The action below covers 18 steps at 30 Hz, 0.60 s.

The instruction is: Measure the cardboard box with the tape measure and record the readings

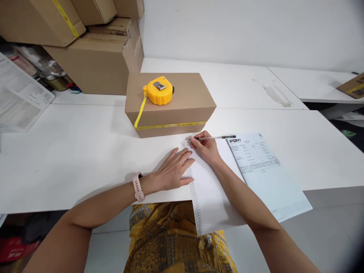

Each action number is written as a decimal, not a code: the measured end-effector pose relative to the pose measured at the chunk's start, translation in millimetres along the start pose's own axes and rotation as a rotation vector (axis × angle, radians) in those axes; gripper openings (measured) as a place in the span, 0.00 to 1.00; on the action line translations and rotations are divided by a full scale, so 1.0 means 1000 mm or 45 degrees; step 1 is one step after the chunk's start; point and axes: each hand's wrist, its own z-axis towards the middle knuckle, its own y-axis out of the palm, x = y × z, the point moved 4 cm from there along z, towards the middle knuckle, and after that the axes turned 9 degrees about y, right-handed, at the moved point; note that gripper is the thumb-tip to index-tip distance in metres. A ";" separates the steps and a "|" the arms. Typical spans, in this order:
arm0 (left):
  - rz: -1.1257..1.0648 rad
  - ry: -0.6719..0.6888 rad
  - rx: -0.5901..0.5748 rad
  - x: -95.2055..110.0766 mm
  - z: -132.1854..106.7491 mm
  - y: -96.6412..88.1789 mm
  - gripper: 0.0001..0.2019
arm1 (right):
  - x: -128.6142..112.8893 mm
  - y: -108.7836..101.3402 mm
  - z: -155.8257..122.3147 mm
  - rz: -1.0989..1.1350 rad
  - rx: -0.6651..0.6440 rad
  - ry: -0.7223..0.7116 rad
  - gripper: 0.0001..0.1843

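My right hand (206, 148) grips a pen (218, 137) with its tip on the top of a white printed sheet (210, 189). My left hand (172, 170) lies flat, fingers stretched out, on the sheet's left edge; a pink watch is on that wrist. The sheet hangs over the front edge of the white table (71, 151). A second, light-blue printed form (264, 170) lies to its right. Just beyond my hands stands a small cardboard box (184, 102) with yellow tape, and a yellow tape measure (159, 90) rests on top of it.
Larger cardboard boxes (96, 60) are stacked at the back left. Printed papers (19, 98) lie at the far left. Another white table (313, 83) with a cardboard box (352, 86) stands at the back right. A white wall runs behind.
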 end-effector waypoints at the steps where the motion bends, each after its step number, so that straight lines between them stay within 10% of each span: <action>1: 0.007 -0.005 0.004 0.000 0.000 -0.001 0.26 | 0.000 -0.001 -0.001 -0.022 0.011 0.005 0.20; 18: 0.162 0.005 0.063 -0.002 -0.002 0.002 0.21 | -0.005 0.001 -0.007 -0.314 0.031 -0.179 0.14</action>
